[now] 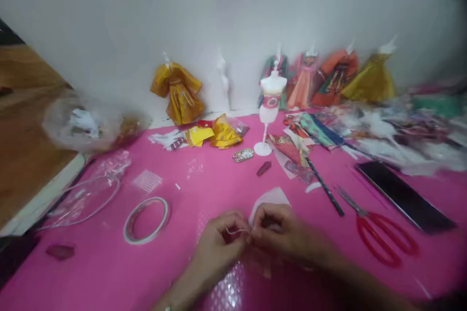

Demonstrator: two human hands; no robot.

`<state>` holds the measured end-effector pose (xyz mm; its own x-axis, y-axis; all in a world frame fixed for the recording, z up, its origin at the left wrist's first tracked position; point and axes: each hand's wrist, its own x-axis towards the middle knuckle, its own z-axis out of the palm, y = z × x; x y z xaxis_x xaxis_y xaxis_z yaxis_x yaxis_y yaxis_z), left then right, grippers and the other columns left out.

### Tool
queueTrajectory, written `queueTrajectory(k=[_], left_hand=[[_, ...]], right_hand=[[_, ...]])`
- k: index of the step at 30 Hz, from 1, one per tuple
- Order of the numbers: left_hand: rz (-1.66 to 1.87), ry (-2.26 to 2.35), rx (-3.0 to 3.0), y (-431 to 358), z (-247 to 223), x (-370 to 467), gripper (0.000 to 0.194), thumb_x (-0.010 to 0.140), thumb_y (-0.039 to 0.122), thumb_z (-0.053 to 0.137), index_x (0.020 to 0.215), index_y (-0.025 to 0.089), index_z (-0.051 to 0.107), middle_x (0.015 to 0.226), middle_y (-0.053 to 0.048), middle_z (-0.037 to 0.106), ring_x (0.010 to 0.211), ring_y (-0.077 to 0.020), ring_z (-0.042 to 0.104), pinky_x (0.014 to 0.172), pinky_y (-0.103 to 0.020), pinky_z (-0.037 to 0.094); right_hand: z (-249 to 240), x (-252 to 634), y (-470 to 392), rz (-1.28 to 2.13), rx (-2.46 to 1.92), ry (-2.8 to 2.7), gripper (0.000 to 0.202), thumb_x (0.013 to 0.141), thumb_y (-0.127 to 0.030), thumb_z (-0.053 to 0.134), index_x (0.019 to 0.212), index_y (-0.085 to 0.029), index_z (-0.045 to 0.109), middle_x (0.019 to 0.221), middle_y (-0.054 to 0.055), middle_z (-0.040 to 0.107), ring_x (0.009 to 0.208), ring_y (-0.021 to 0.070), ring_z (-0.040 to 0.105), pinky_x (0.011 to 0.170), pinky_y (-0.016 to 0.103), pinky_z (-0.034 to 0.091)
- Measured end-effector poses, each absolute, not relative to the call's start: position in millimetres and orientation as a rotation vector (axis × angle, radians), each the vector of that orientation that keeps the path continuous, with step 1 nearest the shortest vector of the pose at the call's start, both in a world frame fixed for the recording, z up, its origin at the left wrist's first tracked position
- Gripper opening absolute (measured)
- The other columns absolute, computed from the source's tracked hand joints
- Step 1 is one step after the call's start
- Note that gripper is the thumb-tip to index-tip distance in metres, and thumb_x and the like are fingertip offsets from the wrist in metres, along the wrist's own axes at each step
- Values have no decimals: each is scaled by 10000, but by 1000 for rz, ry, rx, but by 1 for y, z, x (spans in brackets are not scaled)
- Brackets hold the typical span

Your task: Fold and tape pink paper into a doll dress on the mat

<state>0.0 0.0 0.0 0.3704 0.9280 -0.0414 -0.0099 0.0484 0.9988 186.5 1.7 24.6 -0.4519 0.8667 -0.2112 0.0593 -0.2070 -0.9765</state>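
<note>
My left hand [219, 243] and my right hand [280, 235] meet low in the middle of the pink table [109, 272]. Both pinch a thin pale strip [239, 231] stretched between their fingertips. A light pink cut piece of paper [272, 199] lies just behind my right hand, partly hidden by it. A patch of shiny bubble-textured film [229, 286] lies under my wrists. The view is blurred, so what the strip is made of cannot be told.
A tape ring [146, 220] lies left of my hands. Red-handled scissors [383, 235], a black pencil [324, 187] and a dark phone [404, 197] lie to the right. A small white mannequin [270, 107] stands behind, with dressed dolls along the wall [182, 92].
</note>
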Motion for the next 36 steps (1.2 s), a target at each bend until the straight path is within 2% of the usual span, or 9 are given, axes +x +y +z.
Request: queueTrajectory(k=[5, 12, 19, 23, 33, 36], left_hand=[[882, 959, 1213, -4, 5, 0, 188, 804, 281, 677, 664, 167, 623, 809, -25, 582, 742, -181, 591, 665, -292, 468], [893, 933, 1126, -5, 12, 4, 215, 779, 314, 736, 661, 156, 650, 797, -9, 574, 689, -153, 607, 631, -280, 495], [900, 959, 1182, -5, 12, 3, 170, 776, 251, 713, 647, 158, 653, 773, -3, 574, 691, -134, 576, 630, -251, 470], [887, 968, 1218, -3, 11, 2, 189, 773, 277, 703, 631, 161, 657, 766, -8, 569, 672, -147, 592, 606, -267, 486], [905, 955, 1229, -5, 17, 4, 111, 743, 155, 699, 633, 166, 701, 755, -10, 577, 685, -137, 584, 607, -244, 469], [913, 942, 1208, -6, 17, 4, 118, 754, 139, 692, 643, 175, 710, 759, -5, 575, 686, -131, 582, 606, -241, 475]], right_hand=[[19, 183, 4, 1808, -1096, -1326, 190, 782, -297, 687, 748, -158, 562, 506, -45, 559, 386, 96, 511, 365, 183, 340], [21, 185, 3, 1796, -1090, -1335, 145, 741, -219, 696, 720, -157, 567, 500, -53, 552, 402, 79, 479, 386, 181, 334], [22, 185, 4, 1757, -1165, -1381, 122, 752, -176, 658, 693, -167, 552, 503, -48, 561, 416, 86, 499, 400, 185, 330], [22, 185, 5, 1793, -1131, -1366, 127, 768, -198, 670, 715, -168, 559, 499, -51, 568, 402, 84, 502, 397, 186, 327], [12, 186, 3, 1887, -1087, -1292, 222, 742, -265, 748, 700, -173, 550, 475, -71, 535, 386, 74, 489, 376, 173, 324], [11, 185, 3, 1909, -1074, -1279, 221, 724, -244, 752, 686, -172, 546, 477, -72, 536, 390, 71, 496, 375, 166, 333]])
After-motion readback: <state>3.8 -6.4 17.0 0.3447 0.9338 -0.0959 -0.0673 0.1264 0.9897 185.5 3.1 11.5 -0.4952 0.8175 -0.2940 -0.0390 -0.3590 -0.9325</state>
